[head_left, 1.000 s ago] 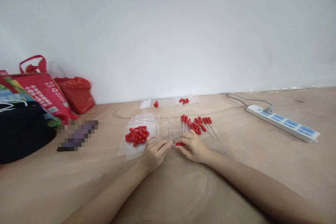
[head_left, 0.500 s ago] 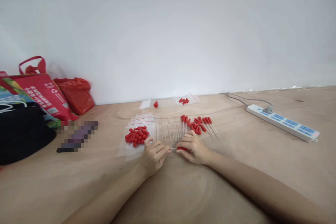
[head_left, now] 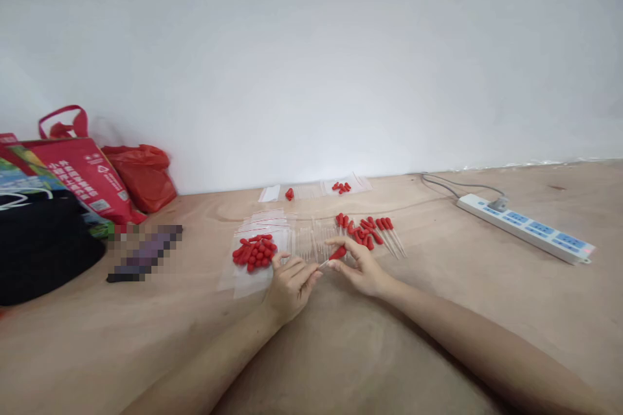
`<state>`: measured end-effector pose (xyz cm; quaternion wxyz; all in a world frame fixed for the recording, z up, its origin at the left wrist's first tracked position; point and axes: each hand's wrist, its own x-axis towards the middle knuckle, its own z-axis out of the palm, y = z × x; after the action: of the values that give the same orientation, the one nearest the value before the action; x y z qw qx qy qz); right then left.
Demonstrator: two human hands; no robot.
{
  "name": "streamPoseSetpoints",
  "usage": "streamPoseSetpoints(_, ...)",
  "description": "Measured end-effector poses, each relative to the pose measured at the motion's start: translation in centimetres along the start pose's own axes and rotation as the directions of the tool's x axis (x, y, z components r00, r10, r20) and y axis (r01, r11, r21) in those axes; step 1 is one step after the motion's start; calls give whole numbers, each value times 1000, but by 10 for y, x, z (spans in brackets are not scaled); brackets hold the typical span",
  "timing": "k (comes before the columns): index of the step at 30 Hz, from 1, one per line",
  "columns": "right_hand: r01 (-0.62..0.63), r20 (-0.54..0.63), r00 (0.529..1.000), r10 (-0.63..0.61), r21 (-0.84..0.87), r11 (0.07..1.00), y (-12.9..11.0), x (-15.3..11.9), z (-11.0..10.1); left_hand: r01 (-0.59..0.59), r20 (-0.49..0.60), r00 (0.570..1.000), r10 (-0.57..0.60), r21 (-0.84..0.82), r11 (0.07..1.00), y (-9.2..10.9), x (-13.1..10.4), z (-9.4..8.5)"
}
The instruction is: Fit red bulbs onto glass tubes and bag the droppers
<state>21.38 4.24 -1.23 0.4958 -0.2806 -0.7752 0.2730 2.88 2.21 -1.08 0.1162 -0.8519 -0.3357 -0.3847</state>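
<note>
My right hand (head_left: 357, 267) pinches the red bulb of a small glass dropper (head_left: 335, 253), its clear tip slanting down toward my left hand (head_left: 291, 284). My left hand's fingertips touch or hold the dropper's tip; I cannot tell which. Just left of that hand lies a pile of loose red bulbs (head_left: 254, 251) on clear zip bags (head_left: 248, 275). A row of bare glass tubes (head_left: 311, 240) lies behind both hands. Several finished droppers (head_left: 374, 231) with red bulbs lie behind my right hand.
Two small bags with red bulbs (head_left: 341, 187) lie near the wall. A white power strip (head_left: 528, 228) with cable sits at the right. Red shopping bags (head_left: 92, 172), a black item (head_left: 41, 243) and a blurred object (head_left: 143, 251) are at the left on the wooden table (head_left: 438, 311).
My right hand has lifted the dropper's red bulb end up and away, so the dropper now tilts instead of lying flat. My left hand stays almost in place.
</note>
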Motion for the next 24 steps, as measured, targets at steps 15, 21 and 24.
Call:
streamPoseSetpoints(15, -618, -377, 780, 499, -344, 706, 56, 34, -90, 103, 197, 976, -97, -20, 994, -5, -3, 2)
streamPoseSetpoints(21, -612, -378, 771, 513, -663, 430, 72, 18, -96, 192, 244, 951, -190, 14, 981, -8, -3, 4)
streamPoseSetpoints(24, -609, -394, 771, 499, -686, 398, 72, 19, -94, 201, 252, 947, -199, 18, 979, -8, -4, 3)
